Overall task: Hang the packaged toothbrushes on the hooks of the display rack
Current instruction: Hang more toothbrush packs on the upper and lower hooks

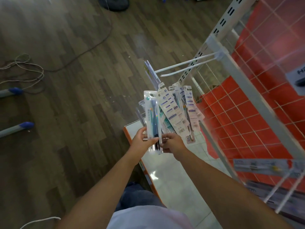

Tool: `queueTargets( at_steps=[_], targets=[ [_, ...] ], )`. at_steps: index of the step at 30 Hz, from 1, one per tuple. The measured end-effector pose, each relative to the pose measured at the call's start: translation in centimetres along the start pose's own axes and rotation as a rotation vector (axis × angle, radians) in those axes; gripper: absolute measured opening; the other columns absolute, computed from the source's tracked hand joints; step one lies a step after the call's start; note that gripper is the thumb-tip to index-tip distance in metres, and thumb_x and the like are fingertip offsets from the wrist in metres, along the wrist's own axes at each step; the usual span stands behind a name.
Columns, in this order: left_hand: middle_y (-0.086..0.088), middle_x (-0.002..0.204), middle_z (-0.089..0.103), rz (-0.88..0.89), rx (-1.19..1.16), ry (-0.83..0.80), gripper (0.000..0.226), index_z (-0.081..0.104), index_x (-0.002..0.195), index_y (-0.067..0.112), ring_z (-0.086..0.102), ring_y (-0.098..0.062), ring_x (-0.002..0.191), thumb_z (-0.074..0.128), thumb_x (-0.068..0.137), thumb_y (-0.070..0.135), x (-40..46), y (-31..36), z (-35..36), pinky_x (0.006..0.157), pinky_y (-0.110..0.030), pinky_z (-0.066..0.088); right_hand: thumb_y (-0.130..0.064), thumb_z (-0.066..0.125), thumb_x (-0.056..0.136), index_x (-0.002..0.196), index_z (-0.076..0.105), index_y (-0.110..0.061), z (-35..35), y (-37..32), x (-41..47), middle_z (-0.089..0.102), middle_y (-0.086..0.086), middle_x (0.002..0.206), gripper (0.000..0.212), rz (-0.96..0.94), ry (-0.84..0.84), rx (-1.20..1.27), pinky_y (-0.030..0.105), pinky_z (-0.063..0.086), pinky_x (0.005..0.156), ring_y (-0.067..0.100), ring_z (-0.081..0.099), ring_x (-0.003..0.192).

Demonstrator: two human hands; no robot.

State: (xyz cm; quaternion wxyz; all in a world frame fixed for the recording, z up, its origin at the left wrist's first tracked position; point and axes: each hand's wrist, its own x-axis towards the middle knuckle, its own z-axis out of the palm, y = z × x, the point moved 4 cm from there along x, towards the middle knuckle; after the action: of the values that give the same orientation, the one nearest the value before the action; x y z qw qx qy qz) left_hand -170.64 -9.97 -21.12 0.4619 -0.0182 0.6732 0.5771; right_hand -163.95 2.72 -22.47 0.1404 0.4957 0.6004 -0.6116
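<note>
My left hand grips one packaged toothbrush with a blue and teal brush inside, held upright at the front. My right hand clutches a fanned bundle of several packaged toothbrushes by their lower ends. Both hands touch at the packs' bottoms. Just above the bundle a white double-prong hook juts out from the white wire display rack; a clear pack hangs near its tip. More packs hang on hooks at the lower right.
A white base shelf with an orange edge lies below my hands. Red panels back the wire grid. On the dark wood floor lie cords at the left and two blue-tipped legs.
</note>
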Motion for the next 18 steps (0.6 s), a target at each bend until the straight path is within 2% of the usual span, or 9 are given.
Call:
queueTargets(
  at_steps=[2,4,6,8,9,11,13,16,18],
  targets=[
    [-0.008,0.124,0.058,-0.013,-0.072,0.053,0.064,0.038,0.134,0.016,0.059,-0.022,0.108,0.07,0.08,0.009,-0.2,-0.8,-0.7,0.087,-0.034,0.052,0.019,0.054,0.079,0.087,0.065,-0.01,1.1,-0.4,-0.2,0.065,0.01,0.082,0.032,0.002,-0.133,-0.052,0.027,0.056,0.058,0.02,0.065,0.073],
    [-0.012,0.122,0.059,-0.037,-0.122,0.181,0.06,0.041,0.131,0.012,0.06,-0.023,0.103,0.069,0.079,0.001,-0.5,-1.5,-1.8,0.078,-0.031,0.054,0.008,0.061,0.081,0.102,0.066,-0.006,2.1,-0.7,-0.2,0.068,0.014,0.089,0.025,0.029,-0.227,-0.155,0.03,0.057,0.062,0.023,0.068,0.075],
    [-0.015,0.119,0.06,-0.081,-0.154,0.293,0.055,0.045,0.128,0.009,0.061,-0.026,0.099,0.068,0.079,-0.003,-0.7,-2.3,-2.8,0.076,-0.034,0.053,-0.005,0.066,0.084,0.105,0.065,-0.004,2.6,-1.1,0.1,0.069,0.012,0.083,0.022,0.038,-0.256,-0.243,0.027,0.054,0.056,0.02,0.067,0.064],
    [-0.015,0.116,0.061,-0.11,-0.167,0.334,0.053,0.047,0.125,0.01,0.062,-0.027,0.097,0.068,0.078,-0.004,-0.9,-3.4,-3.6,0.078,-0.038,0.053,-0.009,0.066,0.085,0.106,0.065,-0.002,2.8,-1.8,0.9,0.068,0.009,0.079,0.022,0.004,-0.222,-0.233,0.023,0.051,0.053,0.016,0.064,0.056],
    [-0.014,0.112,0.062,-0.114,-0.171,0.339,0.052,0.047,0.123,0.011,0.063,-0.025,0.093,0.067,0.078,-0.005,-1.0,-3.9,-3.9,0.075,-0.036,0.053,-0.009,0.066,0.085,0.107,0.065,-0.001,2.7,-2.1,1.5,0.068,0.009,0.081,0.024,-0.028,-0.158,-0.216,0.022,0.049,0.053,0.015,0.062,0.057],
    [-0.012,0.105,0.063,-0.117,-0.193,0.364,0.049,0.048,0.119,0.011,0.063,-0.021,0.086,0.067,0.078,-0.006,-1.1,-4.6,-4.4,0.07,-0.034,0.053,-0.007,0.063,0.086,0.108,0.064,-0.002,1.4,-2.7,2.9,0.066,0.01,0.092,0.023,-0.127,0.097,-0.243,0.018,0.044,0.055,0.014,0.059,0.067],
    [-0.012,0.103,0.063,-0.123,-0.225,0.393,0.048,0.049,0.118,0.01,0.063,-0.025,0.089,0.068,0.077,-0.007,-1.1,-5.3,-5.0,0.077,-0.04,0.053,-0.006,0.06,0.086,0.108,0.063,-0.004,-0.4,-3.4,4.2,0.064,0.01,0.101,0.023,-0.221,0.361,-0.326,0.023,0.045,0.067,0.02,0.058,0.083],
    [-0.011,0.099,0.065,-0.139,-0.257,0.386,0.047,0.05,0.118,0.008,0.063,-0.027,0.09,0.066,0.077,-0.009,-1.1,-6.2,-5.6,0.081,-0.042,0.053,-0.015,0.06,0.085,0.117,0.055,-0.003,-2.2,-3.7,5.8,0.056,0.016,0.117,0.034,-0.257,0.499,-0.518,0.038,0.047,0.086,0.031,0.054,0.104],
    [-0.008,0.092,0.065,-0.146,-0.28,0.386,0.047,0.05,0.117,0.008,0.064,-0.024,0.085,0.066,0.076,-0.011,-1.1,-7.0,-6.0,0.078,-0.04,0.053,-0.021,0.061,0.085,0.127,0.047,-0.003,-2.9,-3.6,6.2,0.048,0.017,0.124,0.047,-0.244,0.549,-0.714,0.041,0.041,0.094,0.033,0.047,0.113]
  ],
)
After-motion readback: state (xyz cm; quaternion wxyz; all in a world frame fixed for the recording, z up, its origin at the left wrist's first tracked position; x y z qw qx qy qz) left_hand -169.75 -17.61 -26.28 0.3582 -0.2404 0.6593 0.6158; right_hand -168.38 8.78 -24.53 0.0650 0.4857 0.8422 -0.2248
